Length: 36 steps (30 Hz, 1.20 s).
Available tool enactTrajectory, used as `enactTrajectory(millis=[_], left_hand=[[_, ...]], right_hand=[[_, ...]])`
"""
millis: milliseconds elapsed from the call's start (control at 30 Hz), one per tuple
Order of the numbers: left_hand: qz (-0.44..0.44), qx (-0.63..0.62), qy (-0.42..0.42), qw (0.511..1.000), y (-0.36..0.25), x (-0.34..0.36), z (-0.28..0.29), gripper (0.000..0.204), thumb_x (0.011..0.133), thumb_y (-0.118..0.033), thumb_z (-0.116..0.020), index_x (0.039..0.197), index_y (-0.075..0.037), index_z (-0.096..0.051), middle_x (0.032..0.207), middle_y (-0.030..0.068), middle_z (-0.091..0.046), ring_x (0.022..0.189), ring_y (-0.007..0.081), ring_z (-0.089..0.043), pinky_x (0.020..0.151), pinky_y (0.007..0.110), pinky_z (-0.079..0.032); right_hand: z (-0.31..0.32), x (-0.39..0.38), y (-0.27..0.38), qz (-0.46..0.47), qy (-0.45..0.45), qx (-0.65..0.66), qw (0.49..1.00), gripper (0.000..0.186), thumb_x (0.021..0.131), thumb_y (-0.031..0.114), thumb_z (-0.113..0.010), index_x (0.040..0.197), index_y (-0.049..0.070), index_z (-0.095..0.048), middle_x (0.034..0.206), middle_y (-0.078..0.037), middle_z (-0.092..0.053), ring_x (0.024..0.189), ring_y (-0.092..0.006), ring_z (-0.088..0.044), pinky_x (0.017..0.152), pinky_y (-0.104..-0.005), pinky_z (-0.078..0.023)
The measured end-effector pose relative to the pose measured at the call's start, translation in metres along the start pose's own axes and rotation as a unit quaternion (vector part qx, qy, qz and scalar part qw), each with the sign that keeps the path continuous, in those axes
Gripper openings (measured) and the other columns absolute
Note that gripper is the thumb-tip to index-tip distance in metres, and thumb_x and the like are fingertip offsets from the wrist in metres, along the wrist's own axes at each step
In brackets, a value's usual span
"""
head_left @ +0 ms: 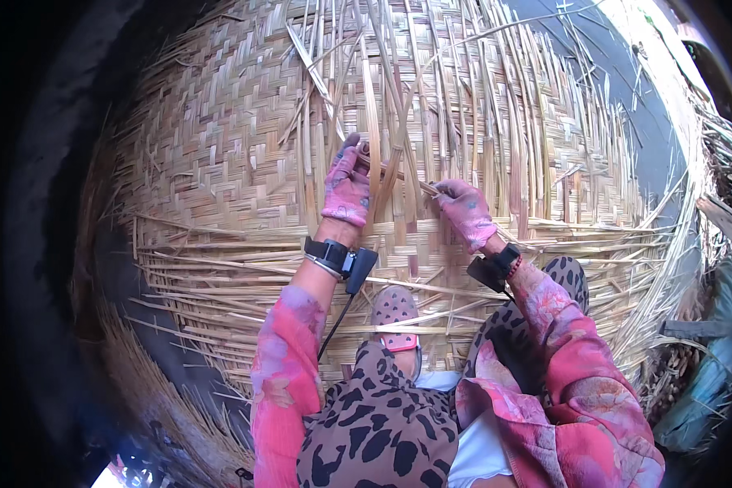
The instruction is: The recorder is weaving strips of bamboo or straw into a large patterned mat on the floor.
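A woven mat of split strips, bamboo or cane by its look, spreads under me, with many long loose strips lying across it. My left hand, in a stained pink glove, is closed on a brown strip near upright loose strips in the middle of the mat. The same strip slants down to the right to my right hand, also gloved in pink, whose fingertips pinch it. Both hands are just above a band of crosswise strips. Straps with black devices sit on both wrists.
My shoe with a heart pattern rests on the mat. Dark ground shows past the frayed edges. A heap of strips, a teal sheet and a wooden bar lie at the right; straw-like material at lower left.
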State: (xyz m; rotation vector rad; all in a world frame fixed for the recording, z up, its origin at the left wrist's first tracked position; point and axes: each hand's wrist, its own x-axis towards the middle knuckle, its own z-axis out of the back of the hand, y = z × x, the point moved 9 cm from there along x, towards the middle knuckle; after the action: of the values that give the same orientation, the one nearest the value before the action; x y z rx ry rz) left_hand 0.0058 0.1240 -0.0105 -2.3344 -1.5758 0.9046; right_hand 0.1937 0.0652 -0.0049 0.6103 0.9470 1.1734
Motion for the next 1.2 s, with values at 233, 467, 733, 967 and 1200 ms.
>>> enactTrajectory(millis=[233,467,733,967,1200], left_hand=[[0.15,0.428,0.081,0.887,-0.018,-0.001,-0.034,0.038,0.088,-0.019,-0.056,0.123,-0.006,-0.047,0.089,0.0088,-0.06,0.078,0.0186,-0.061,0.071,0.035,-0.053],[-0.065,-0.096,-0.137,0.984,-0.026,-0.029,0.077,0.037,0.089,-0.028,-0.053,0.116,-0.003,-0.05,0.071,0.0018,-0.055,0.064,0.0154,-0.056,0.071,0.038,-0.051],[-0.094,-0.062,-0.083,0.99,-0.056,-0.077,0.099,0.044,0.081,-0.05,-0.056,0.093,-0.007,-0.061,0.057,0.0,-0.05,0.059,0.0156,-0.055,0.07,0.039,-0.05],[-0.195,-0.006,-0.126,0.973,-0.09,-0.117,0.092,0.034,0.082,-0.029,-0.063,0.108,-0.009,-0.054,0.095,0.0065,-0.059,0.097,0.0223,-0.057,0.081,0.041,-0.05],[-0.065,0.092,-0.259,0.959,-0.018,-0.086,0.1,0.023,0.086,-0.012,-0.058,0.108,-0.006,-0.056,0.09,0.0072,-0.062,0.066,0.0169,-0.062,0.056,0.029,-0.055]], right_hand=[[0.001,0.011,0.001,-0.045,0.085,-0.116,0.989,0.021,0.073,0.023,-0.063,0.089,0.011,-0.068,0.079,-0.01,-0.066,0.073,-0.0235,-0.064,0.069,-0.0328,-0.049],[-0.006,0.008,0.002,-0.066,0.101,-0.096,0.988,0.02,0.076,0.024,-0.062,0.089,0.011,-0.068,0.08,-0.011,-0.066,0.075,-0.0262,-0.063,0.07,-0.035,-0.048],[-0.002,0.001,0.018,0.045,0.085,-0.321,0.942,0.017,0.076,0.025,-0.061,0.083,0.01,-0.066,0.08,-0.011,-0.064,0.078,-0.0291,-0.061,0.07,-0.0396,-0.048],[-0.013,0.004,0.023,0.083,0.093,-0.313,0.942,0.016,0.075,0.024,-0.06,0.082,0.011,-0.066,0.08,-0.011,-0.063,0.078,-0.0297,-0.061,0.069,-0.0397,-0.048],[0.024,-0.006,0.014,-0.004,0.091,-0.312,0.946,0.023,0.078,0.032,-0.06,0.084,0.01,-0.067,0.074,-0.011,-0.064,0.074,-0.0296,-0.061,0.065,-0.0382,-0.046]])
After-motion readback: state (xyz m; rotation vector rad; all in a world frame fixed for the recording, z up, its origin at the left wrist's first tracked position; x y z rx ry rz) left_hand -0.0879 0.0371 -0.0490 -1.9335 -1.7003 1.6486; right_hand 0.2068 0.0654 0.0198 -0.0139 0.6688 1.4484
